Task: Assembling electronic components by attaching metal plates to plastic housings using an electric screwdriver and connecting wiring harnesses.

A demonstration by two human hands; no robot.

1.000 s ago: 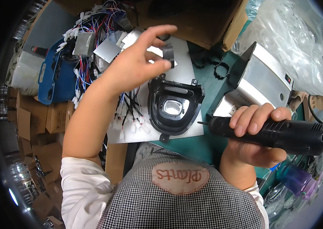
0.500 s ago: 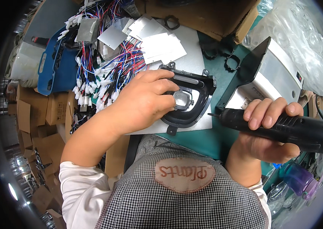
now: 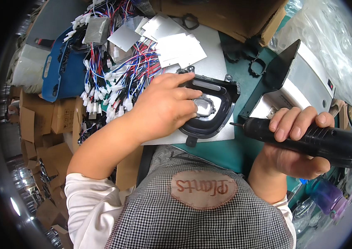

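Observation:
A black, rounded plastic housing (image 3: 224, 120) with a clear lens-like window (image 3: 204, 106) in its middle lies on a white sheet (image 3: 211, 37). My left hand (image 3: 165, 103) grips its left side, fingers bent over the rim and reaching the window's edge; the thumb is hidden. In my right hand (image 3: 294, 133) is a black electric screwdriver (image 3: 334, 145), held nearly level. Its thin bit points left and ends just right of the housing, apart from it.
Behind the housing lie thin silver plates (image 3: 180, 49) and bundled wires with white connectors (image 3: 120, 89). A bent metal casing (image 3: 302, 76) stands on the green mat at right, near black plastic rings (image 3: 257, 66). A cardboard box (image 3: 221, 16) and clear plastic wrap (image 3: 334, 54) fill the far side.
The view has shifted slightly. My left fingers have moved a little on the housing, so more of the clear window shows. The screwdriver stays beside the housing in my right hand.

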